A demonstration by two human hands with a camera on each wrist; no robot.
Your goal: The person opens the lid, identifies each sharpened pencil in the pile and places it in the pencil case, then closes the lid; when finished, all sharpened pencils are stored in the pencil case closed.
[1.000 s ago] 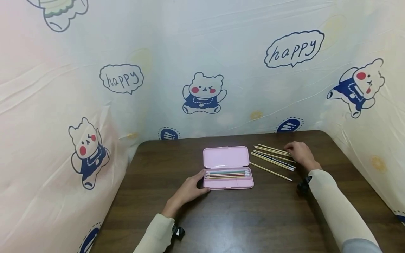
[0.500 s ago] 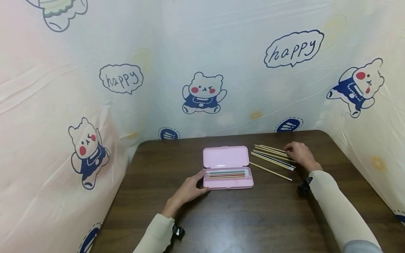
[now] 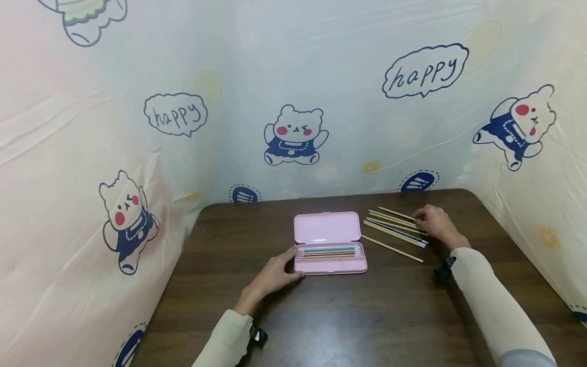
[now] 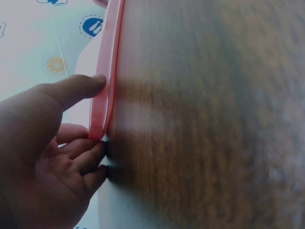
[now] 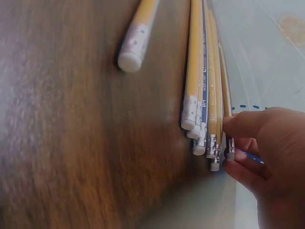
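Note:
A pink pencil case point(image 3: 321, 267) lies open on the table, its lid folded back. Several pencils point(image 3: 329, 252) rest side by side in its rear compartment. My left hand point(image 3: 274, 275) holds the case's left end, the thumb against the front side and the fingers at the end wall, as the left wrist view shows. On the right, my right hand point(image 3: 437, 223) pinches one pencil point(image 5: 226, 86) near its eraser end, at the far side of a loose bunch. Several yellow pencils point(image 5: 191, 71) and a dark blue one point(image 5: 204, 90) make up the bunch, erasers toward the hand.
One yellow pencil point(image 3: 393, 248) lies apart, nearer the front, its far tip close to the case. The brown wooden table point(image 3: 348, 321) ends at a printed curtain point(image 3: 220, 102) behind and on both sides.
The pencil in my right hand has swung slightly away from the bunch, its tip farther back and to the right. My left hand and the case have stayed put.

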